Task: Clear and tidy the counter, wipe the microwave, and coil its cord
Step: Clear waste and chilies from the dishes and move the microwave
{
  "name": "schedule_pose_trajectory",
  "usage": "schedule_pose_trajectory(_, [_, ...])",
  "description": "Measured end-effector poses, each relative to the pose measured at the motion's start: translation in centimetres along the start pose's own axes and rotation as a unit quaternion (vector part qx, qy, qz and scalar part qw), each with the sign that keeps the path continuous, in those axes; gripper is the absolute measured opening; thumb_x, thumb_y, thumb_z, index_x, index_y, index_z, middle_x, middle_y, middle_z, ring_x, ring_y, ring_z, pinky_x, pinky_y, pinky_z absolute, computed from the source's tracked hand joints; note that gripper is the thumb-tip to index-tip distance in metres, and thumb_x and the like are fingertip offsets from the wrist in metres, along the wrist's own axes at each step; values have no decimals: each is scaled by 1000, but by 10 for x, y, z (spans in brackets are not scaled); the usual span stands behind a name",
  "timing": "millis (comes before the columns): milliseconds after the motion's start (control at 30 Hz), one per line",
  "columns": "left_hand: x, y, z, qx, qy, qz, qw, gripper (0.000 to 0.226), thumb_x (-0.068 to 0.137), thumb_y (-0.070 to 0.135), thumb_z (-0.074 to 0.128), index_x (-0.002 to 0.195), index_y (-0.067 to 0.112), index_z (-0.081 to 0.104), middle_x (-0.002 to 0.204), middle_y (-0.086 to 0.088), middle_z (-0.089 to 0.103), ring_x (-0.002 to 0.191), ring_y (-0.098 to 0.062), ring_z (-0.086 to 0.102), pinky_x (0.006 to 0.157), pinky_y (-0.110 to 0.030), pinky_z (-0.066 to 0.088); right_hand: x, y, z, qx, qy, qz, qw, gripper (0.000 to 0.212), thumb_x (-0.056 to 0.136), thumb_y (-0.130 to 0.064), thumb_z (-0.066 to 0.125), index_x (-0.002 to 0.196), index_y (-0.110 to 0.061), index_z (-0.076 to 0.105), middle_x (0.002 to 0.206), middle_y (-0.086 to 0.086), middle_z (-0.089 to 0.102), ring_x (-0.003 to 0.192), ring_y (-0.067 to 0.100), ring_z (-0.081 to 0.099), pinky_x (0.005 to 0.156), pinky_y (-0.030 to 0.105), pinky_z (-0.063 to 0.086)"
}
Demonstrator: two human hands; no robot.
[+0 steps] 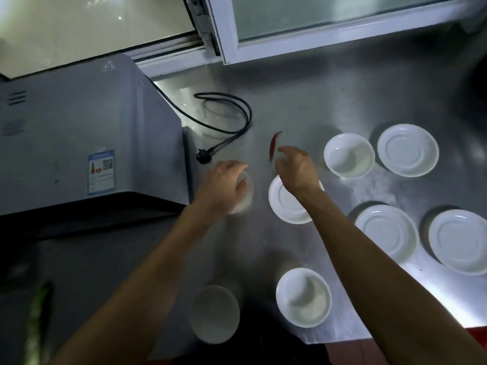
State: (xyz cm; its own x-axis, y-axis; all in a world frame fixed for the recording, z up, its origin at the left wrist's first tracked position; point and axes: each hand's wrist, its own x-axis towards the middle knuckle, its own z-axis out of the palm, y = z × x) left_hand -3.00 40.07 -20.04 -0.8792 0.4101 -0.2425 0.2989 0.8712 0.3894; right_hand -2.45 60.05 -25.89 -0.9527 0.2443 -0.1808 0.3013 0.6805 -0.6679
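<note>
On the steel counter (303,101), my left hand (224,185) grips a small white bowl (245,196) beside the grey microwave (87,138). My right hand (296,167) hovers over a white saucer (287,206), its curled fingers reaching toward a red chili pepper (274,144); whether they touch it I cannot tell. The microwave's black cord (232,117) lies looped on the counter, its plug (203,156) just beyond my left hand.
Two white bowls (349,159) (303,296) and three saucers (408,150) (386,233) (459,241) are spread over the right side. Another bowl (214,313) sits near the front edge. A green vegetable (39,320) lies at the lower left. A window frame (263,51) runs behind.
</note>
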Motion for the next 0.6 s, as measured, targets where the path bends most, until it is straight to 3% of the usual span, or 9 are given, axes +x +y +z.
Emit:
schedule_pose_trajectory(100, [16, 0, 1, 5, -15, -5, 1000, 54, 89, 37, 44, 136, 14, 56, 137, -6, 57, 129, -25, 47, 105, -46, 40, 21, -1, 6, -8, -8, 1, 1000, 10, 85, -18, 52, 78, -13, 57, 78, 12, 65, 75, 36, 58, 67, 37, 48])
schedule_pose_trajectory(233, [37, -4, 6, 10, -4, 2, 1000, 47, 92, 35, 48, 133, 13, 58, 133, -6, 59, 127, -25, 48, 106, -42, 39, 43, -3, 21, -3, 10, -11, 1000, 15, 83, -12, 52, 69, -13, 47, 65, 7, 52, 64, 34, 49, 60, 36, 46])
schedule_pose_trajectory(400, [59, -12, 11, 29, 2, 4, 1000, 43, 93, 33, 54, 132, 13, 58, 133, -5, 60, 126, -25, 48, 105, -43, 38, 63, 4, 39, -50, 33, -37, 998, 7, 78, -9, 57, 79, -7, 63, 78, 14, 64, 75, 37, 56, 67, 36, 41])
schedule_pose_trajectory(500, [66, -17, 16, 27, -3, -9, 1000, 42, 95, 31, 56, 134, 16, 56, 136, -2, 57, 129, -22, 45, 107, -41, 35, 69, 7, 42, -90, 24, -78, 993, 20, 78, -6, 60, 96, -5, 67, 94, 16, 65, 87, 39, 57, 75, 42, 44])
schedule_pose_trajectory(600, [70, -23, 21, 21, -1, -13, 1000, 41, 95, 30, 57, 134, 17, 56, 135, -1, 58, 129, -22, 46, 107, -40, 35, 71, 7, 41, -109, 34, -77, 990, 23, 79, -5, 61, 101, -3, 64, 95, 18, 62, 89, 38, 55, 77, 43, 44])
